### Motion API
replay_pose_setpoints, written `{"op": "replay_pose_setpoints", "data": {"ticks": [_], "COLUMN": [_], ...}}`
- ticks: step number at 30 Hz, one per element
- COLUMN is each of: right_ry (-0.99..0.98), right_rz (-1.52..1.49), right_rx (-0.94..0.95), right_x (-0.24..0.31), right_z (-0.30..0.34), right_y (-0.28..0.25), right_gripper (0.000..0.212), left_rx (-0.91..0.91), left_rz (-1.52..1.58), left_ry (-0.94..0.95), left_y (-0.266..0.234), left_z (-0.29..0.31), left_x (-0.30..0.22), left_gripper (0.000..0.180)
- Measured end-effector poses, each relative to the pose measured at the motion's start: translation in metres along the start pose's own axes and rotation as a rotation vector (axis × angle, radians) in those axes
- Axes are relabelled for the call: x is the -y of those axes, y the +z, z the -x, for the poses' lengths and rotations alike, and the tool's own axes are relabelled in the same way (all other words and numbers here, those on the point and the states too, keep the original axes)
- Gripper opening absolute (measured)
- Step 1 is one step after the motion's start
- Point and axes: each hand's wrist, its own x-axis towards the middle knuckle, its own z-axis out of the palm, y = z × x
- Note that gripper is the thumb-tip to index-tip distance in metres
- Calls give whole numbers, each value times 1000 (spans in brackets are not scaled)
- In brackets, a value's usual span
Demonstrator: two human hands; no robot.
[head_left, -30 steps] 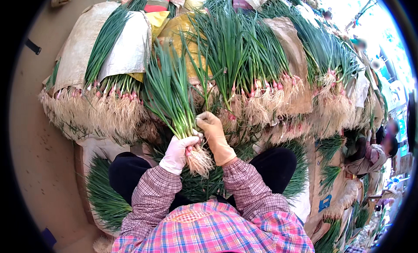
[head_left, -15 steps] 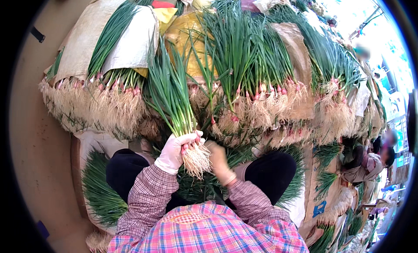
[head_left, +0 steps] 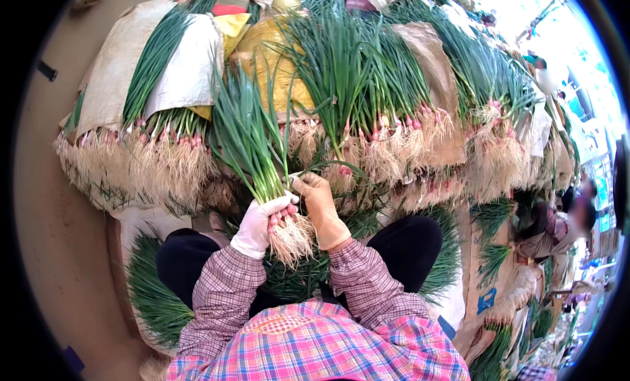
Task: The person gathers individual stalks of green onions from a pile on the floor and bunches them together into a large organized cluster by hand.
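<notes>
My left hand [head_left: 256, 225], in a white glove, is closed round a bunch of spring onions [head_left: 257, 161]. Their green leaves point up and away, while pink bulbs and pale roots [head_left: 291, 240] hang below the fist. Right beside the stems, my right hand [head_left: 321, 204] in a tan glove has its fingers pinched together. A thin green leaf [head_left: 328, 164] runs from its fingertips toward the right; the exact grip is partly hidden.
Ahead lies a long heap of spring onions [head_left: 387, 92], roots toward me, partly covered by a white sack [head_left: 187, 66] and a yellow sack [head_left: 269, 66]. More spring onions [head_left: 154, 286] lie beside my left knee. Another person [head_left: 554, 227] sits at the far right.
My right hand, blurred beside the roots before, has moved up to the stems and now pinches there. The bunch in my left hand has shifted slightly left.
</notes>
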Motion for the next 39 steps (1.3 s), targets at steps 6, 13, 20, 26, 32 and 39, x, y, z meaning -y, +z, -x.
{"op": "replay_pose_setpoints", "data": {"ticks": [6, 13, 20, 26, 32, 39], "right_ry": [-233, -570, -174, -456, -484, -213], "right_rz": [569, 1500, 240, 681, 1211, 160], "right_rx": [-22, -431, -82, 55, -58, 176], "right_x": [-23, 33, 39, 24, 19, 54], "right_z": [2, -12, 28, 47, 17, -9], "right_y": [-13, -83, -64, -35, -81, -8], "right_gripper": [21, 19, 11, 10, 27, 48], "left_rx": [126, 3, 97, 90, 101, 106], "left_rz": [-4, 146, 151, 96, -16, 207], "left_ry": [96, 54, 59, 66, 57, 106], "left_y": [14, 7, 19, 20, 18, 11], "left_z": [21, -6, -14, -5, -4, 1], "left_x": [-12, 4, 8, 7, -1, 10], "left_gripper": [19, 22, 25, 31, 31, 39]}}
